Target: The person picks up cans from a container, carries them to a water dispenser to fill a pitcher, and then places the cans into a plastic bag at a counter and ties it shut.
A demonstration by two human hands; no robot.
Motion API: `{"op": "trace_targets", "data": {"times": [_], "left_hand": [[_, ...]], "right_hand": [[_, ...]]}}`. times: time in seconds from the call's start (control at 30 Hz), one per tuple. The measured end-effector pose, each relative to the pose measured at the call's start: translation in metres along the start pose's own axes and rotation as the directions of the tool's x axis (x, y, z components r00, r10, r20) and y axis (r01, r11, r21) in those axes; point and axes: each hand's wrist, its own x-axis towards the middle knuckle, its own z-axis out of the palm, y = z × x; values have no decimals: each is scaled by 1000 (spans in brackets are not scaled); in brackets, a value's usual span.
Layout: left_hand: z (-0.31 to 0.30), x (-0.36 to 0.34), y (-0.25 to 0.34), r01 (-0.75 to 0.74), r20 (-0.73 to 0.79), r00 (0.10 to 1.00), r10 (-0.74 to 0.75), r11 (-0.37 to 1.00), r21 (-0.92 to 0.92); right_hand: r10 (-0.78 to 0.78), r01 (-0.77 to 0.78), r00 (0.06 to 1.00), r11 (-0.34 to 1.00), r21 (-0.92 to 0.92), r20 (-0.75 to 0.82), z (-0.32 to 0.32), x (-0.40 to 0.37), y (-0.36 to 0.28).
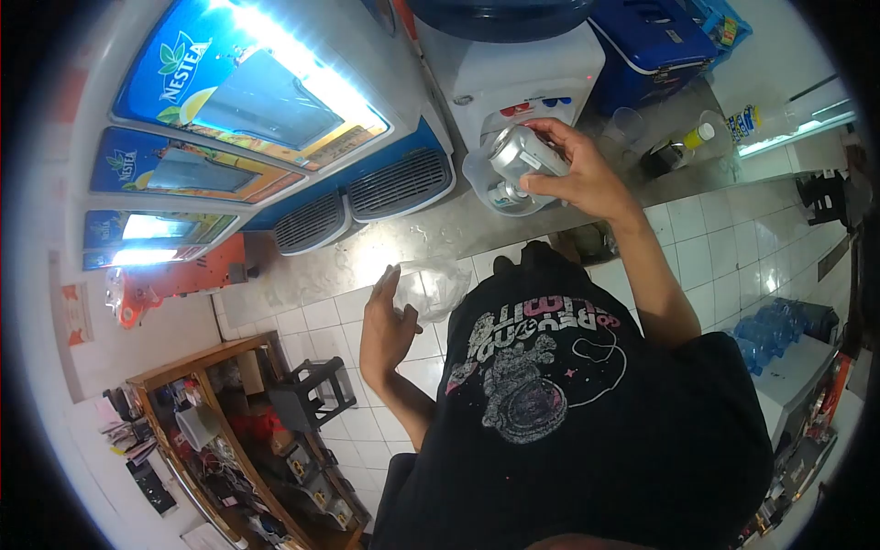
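Note:
My right hand (573,170) is closed around a silver can (527,151), tilted over the mouth of a clear plastic container (477,174). Inside that container, below the can, is another shiny can-like item (509,197), partly hidden. Lower down on the left, my left hand (387,330) has its fingers pointing up and its thumb bent towards them. A thin clear plastic bag (438,289) hangs in front of the floor tiles, its edge between those fingers and the thumb.
A Nestea drink dispenser (229,110) with drip trays (399,183) stands left on the metal counter (440,234). Behind the container is a white water dispenser (513,73). A blue cooler box (651,46), clear cup (625,126) and dark bottle (674,154) stand right. A black stool (312,394) is below.

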Motion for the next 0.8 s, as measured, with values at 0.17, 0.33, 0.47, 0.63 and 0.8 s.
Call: {"op": "trace_targets", "data": {"times": [0.17, 0.33, 0.47, 0.63, 0.8], "left_hand": [[0, 2, 1, 48, 27, 998, -48, 999, -4], [2, 0, 2, 86, 25, 996, -86, 996, -31], [4, -4, -1, 118, 14, 993, -118, 992, -34], [2, -7, -3, 54, 24, 998, -53, 998, -31], [1, -9, -10, 55, 33, 998, -54, 998, -32]], "right_hand": [[-24, 24, 1000, 999, -29, -11, 1, 1, -2], [-47, 47, 999, 998, -42, 7, 1, 1, 0], [-53, 101, 979, 964, 245, -195, 6, 6, 3], [-43, 80, 964, 988, 133, -262, -5, 22, 27], [-102, 95, 981, 994, -51, -163, -13, 28, 44]]}}
